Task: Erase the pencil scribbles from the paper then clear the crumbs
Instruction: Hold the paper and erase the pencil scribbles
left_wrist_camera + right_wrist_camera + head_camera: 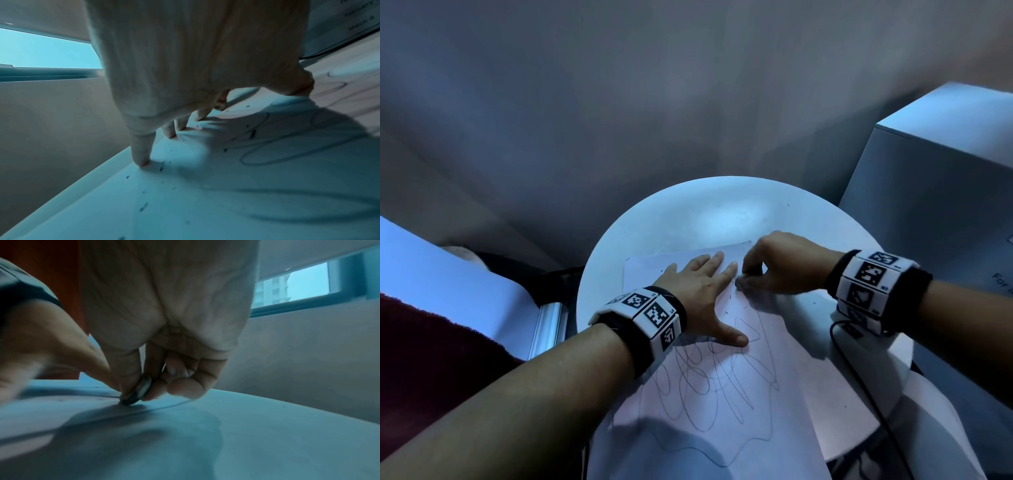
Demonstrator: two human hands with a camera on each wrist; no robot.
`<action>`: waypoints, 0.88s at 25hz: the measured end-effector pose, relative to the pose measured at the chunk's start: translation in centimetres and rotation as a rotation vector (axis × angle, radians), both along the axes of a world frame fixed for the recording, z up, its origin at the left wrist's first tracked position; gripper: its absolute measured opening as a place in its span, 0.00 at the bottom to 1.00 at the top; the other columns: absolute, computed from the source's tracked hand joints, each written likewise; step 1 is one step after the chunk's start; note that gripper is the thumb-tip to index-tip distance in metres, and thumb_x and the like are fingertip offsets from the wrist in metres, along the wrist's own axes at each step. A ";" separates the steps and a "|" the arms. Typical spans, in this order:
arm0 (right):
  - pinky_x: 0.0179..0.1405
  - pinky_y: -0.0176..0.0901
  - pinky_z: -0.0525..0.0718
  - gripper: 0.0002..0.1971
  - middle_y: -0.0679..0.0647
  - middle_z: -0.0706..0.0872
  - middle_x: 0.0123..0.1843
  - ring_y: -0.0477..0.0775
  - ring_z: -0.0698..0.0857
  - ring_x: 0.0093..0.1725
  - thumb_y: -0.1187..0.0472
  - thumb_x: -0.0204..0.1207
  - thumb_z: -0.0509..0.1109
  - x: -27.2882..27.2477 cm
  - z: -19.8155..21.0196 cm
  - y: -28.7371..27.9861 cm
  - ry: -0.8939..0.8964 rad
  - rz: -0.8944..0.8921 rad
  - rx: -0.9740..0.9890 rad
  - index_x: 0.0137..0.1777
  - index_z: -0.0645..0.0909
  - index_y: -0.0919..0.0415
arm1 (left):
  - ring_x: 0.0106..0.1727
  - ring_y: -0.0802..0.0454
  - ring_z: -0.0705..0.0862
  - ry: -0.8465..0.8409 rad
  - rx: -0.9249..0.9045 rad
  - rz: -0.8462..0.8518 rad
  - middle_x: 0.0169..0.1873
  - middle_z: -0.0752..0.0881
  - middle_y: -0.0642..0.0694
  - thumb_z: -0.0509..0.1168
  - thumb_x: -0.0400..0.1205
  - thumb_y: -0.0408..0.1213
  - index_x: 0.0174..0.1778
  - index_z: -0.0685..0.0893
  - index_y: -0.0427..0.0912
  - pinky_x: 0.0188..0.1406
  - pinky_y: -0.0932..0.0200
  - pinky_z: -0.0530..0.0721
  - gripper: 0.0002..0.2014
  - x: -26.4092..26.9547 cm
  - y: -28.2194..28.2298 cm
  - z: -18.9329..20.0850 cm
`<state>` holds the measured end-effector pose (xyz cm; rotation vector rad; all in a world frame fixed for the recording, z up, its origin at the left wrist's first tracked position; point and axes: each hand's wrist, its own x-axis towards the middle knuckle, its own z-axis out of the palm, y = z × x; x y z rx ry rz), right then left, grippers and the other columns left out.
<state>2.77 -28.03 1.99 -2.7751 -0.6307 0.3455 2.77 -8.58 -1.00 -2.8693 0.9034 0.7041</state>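
Observation:
A white sheet of paper [722, 404] lies on a round white table [688, 212], covered with looping pencil scribbles [709, 380]. My left hand [702, 291] lies flat on the sheet's far part, fingers straight and spread, pressing it down. My right hand [753, 274] pinches a small round grey eraser [136, 394] between thumb and fingers, its edge touching the paper beside my left index finger. Dark eraser crumbs [144, 207] are scattered over the paper near my left fingers [141, 155].
A tall white box [935, 192] stands right of the table. A black cable [859, 383] runs from my right wrist band across the table's right edge. A dark red cloth [431, 349] and a white surface lie to the left.

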 end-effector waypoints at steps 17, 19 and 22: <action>0.43 0.38 0.77 0.08 0.49 0.89 0.47 0.48 0.81 0.41 0.54 0.79 0.71 -0.8 -0.4 -1.3 0.037 0.062 0.045 0.50 0.90 0.56 | 0.88 0.48 0.40 0.028 0.025 0.022 0.89 0.40 0.50 0.68 0.67 0.78 0.88 0.38 0.58 0.84 0.29 0.51 0.62 0.0 -0.7 0.7; 0.45 0.38 0.78 0.07 0.51 0.88 0.46 0.48 0.81 0.43 0.57 0.78 0.73 0.0 -0.8 -1.7 -0.044 -0.022 0.123 0.50 0.90 0.58 | 0.87 0.45 0.46 0.003 0.023 0.021 0.88 0.47 0.48 0.69 0.66 0.77 0.88 0.43 0.59 0.80 0.27 0.59 0.61 -0.1 -1.2 1.0; 0.44 0.40 0.79 0.06 0.48 0.85 0.41 0.49 0.81 0.41 0.58 0.76 0.76 0.0 -1.3 -1.7 -0.055 -0.041 0.185 0.48 0.90 0.59 | 0.83 0.43 0.55 -0.059 -0.014 0.041 0.83 0.58 0.47 0.69 0.65 0.78 0.85 0.53 0.60 0.72 0.29 0.71 0.56 -0.3 -1.7 1.0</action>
